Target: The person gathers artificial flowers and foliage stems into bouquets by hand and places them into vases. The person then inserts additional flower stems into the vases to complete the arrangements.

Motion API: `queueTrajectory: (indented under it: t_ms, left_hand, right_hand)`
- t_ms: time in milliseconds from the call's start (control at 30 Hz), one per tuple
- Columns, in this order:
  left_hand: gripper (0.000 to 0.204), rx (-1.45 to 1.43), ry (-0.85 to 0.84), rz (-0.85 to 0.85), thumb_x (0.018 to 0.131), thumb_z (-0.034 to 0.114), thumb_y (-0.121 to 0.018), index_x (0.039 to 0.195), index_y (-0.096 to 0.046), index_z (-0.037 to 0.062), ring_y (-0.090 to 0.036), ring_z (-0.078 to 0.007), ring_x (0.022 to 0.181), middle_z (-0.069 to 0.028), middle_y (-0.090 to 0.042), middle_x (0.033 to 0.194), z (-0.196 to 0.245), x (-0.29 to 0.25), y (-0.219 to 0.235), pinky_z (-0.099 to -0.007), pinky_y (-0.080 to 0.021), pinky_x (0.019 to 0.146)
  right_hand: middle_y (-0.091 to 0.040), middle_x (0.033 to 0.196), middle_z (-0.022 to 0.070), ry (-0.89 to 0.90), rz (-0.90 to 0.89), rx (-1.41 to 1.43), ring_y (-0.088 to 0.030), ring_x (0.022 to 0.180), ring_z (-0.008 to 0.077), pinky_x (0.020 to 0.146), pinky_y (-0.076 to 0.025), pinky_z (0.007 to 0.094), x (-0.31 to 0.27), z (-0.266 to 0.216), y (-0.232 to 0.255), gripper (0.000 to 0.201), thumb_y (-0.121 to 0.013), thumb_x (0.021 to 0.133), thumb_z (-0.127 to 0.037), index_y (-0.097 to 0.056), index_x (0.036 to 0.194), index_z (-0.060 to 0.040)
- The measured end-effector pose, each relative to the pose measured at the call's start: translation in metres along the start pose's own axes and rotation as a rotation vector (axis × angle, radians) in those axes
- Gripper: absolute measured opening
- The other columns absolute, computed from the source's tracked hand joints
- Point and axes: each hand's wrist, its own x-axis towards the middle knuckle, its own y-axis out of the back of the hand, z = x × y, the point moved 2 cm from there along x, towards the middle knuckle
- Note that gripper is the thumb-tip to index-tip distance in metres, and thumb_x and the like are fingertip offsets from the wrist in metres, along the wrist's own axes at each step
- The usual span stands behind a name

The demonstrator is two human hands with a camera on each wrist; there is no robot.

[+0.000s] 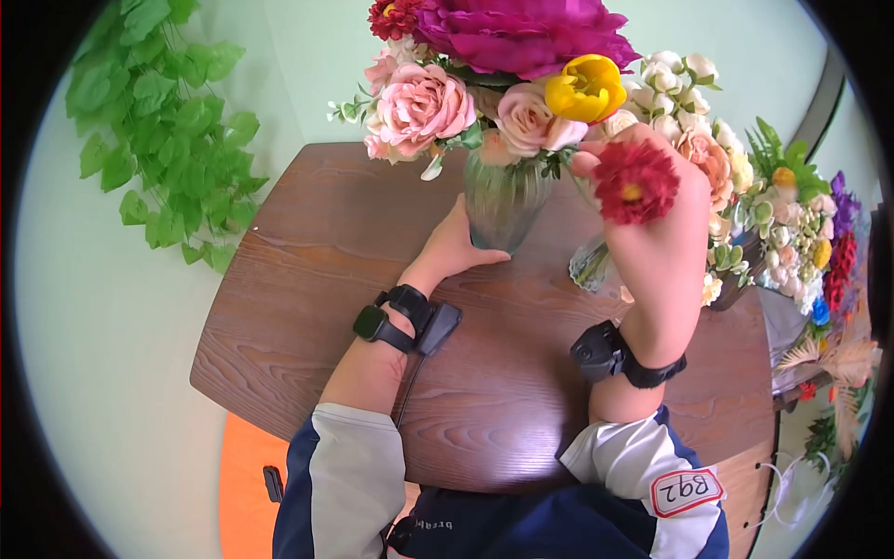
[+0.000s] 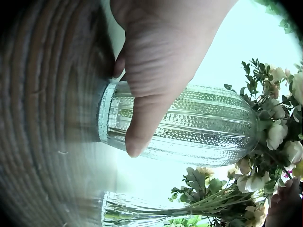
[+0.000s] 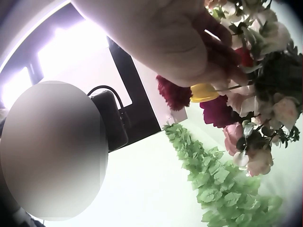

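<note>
A ribbed, clear glass vase full of artificial flowers stands on the wooden table. My left hand grips it low down, thumb across the front; in the left wrist view the thumb lies on the beaded glass near the base. My right hand is raised at the bouquet's right side, its fingers pinching a thin stem among the blooms. A red flower overlaps that hand, close to a yellow tulip. Pink roses and a big magenta bloom fill the vase top.
A second glass vase with white and peach flowers stands just right of the first on the wooden table. More colourful flowers crowd the right side. A green leafy vine hangs on the left wall.
</note>
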Motion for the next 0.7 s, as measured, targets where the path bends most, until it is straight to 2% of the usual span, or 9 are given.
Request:
queueTrajectory:
  t_ms: [67, 200, 300, 367, 467, 567, 700]
  left_hand:
    - [0.091, -0.001, -0.013, -0.003, 0.056, 0.025, -0.083, 0.127, -0.031, 0.0009, -0.049, -0.0309, 0.112, -0.0191, -0.049, 0.119, 0.0, 0.0, 0.0, -0.035, -0.038, 0.094]
    - [0.092, 0.002, -0.018, -0.003, 0.056, 0.025, -0.083, 0.127, -0.03, 0.0011, -0.049, -0.0308, 0.112, -0.0191, -0.049, 0.119, -0.005, 0.0, -0.002, -0.0349, -0.039, 0.094]
    - [0.092, 0.012, -0.027, 0.008, 0.056, 0.027, -0.083, 0.127, -0.03, 0.0011, -0.049, -0.0311, 0.111, -0.0192, -0.049, 0.119, -0.004, 0.0, -0.001, -0.035, -0.039, 0.093]
    - [0.092, 0.03, -0.024, 0.013, 0.057, 0.027, -0.083, 0.127, -0.03, 0.001, -0.05, -0.0314, 0.111, -0.0194, -0.049, 0.119, -0.003, 0.0, -0.001, -0.0351, -0.039, 0.093]
    - [0.092, 0.075, 0.012, 0.006, 0.057, 0.029, -0.083, 0.127, -0.03, 0.0008, -0.05, -0.0322, 0.11, -0.02, -0.049, 0.119, -0.005, 0.0, -0.001, -0.0354, -0.04, 0.092]
    - [0.093, 0.085, -0.014, 0.028, 0.056, 0.029, -0.083, 0.126, -0.03, 0.0006, -0.051, -0.0327, 0.11, -0.0203, -0.049, 0.119, -0.006, 0.0, -0.001, -0.0356, -0.041, 0.092]
    - [0.093, 0.052, 0.007, 0.024, 0.056, 0.028, -0.083, 0.127, -0.03, 0.0005, -0.05, -0.0327, 0.11, -0.0203, -0.049, 0.118, -0.006, 0.0, -0.001, -0.0357, -0.04, 0.092]
  right_hand:
    - [-0.061, 0.063, 0.0089, -0.107, 0.006, -0.051, -0.055, 0.056, 0.0134, 0.056, -0.043, 0.0246, -0.001, -0.008, 0.004, 0.008, -0.066, 0.073, -0.002, -0.059, 0.074, 0.0027]
    - [-0.061, 0.061, 0.0099, -0.055, 0.015, -0.094, -0.055, 0.054, 0.0131, 0.053, -0.042, 0.025, -0.002, -0.006, -0.002, 0.007, -0.066, 0.072, -0.002, -0.063, 0.076, 0.0025]
    - [-0.061, 0.061, 0.0109, -0.12, -0.046, -0.037, -0.055, 0.052, 0.0143, 0.052, -0.042, 0.0257, -0.007, -0.013, 0.0, 0.008, -0.067, 0.071, -0.002, -0.062, 0.075, 0.0028]
    - [-0.06, 0.061, 0.0114, -0.181, -0.157, -0.187, -0.054, 0.052, 0.0143, 0.052, -0.042, 0.0261, -0.014, -0.018, 0.004, 0.009, -0.067, 0.07, -0.002, -0.06, 0.072, 0.0031]
    - [-0.059, 0.06, 0.0119, -0.179, -0.179, -0.018, -0.054, 0.051, 0.015, 0.051, -0.042, 0.0269, -0.014, -0.014, -0.001, 0.012, -0.068, 0.07, -0.002, -0.057, 0.071, 0.0033]
    - [-0.06, 0.062, 0.0117, -0.15, -0.115, -0.012, -0.054, 0.051, 0.0132, 0.05, -0.042, 0.0267, -0.01, -0.013, -0.003, 0.015, -0.067, 0.069, 0.0, -0.053, 0.069, 0.0033]
    - [-0.063, 0.066, 0.0094, -0.155, -0.146, -0.046, -0.052, 0.052, 0.0112, 0.05, -0.042, 0.0259, -0.005, -0.004, -0.005, 0.015, -0.067, 0.072, 0.001, -0.051, 0.069, 0.0027]
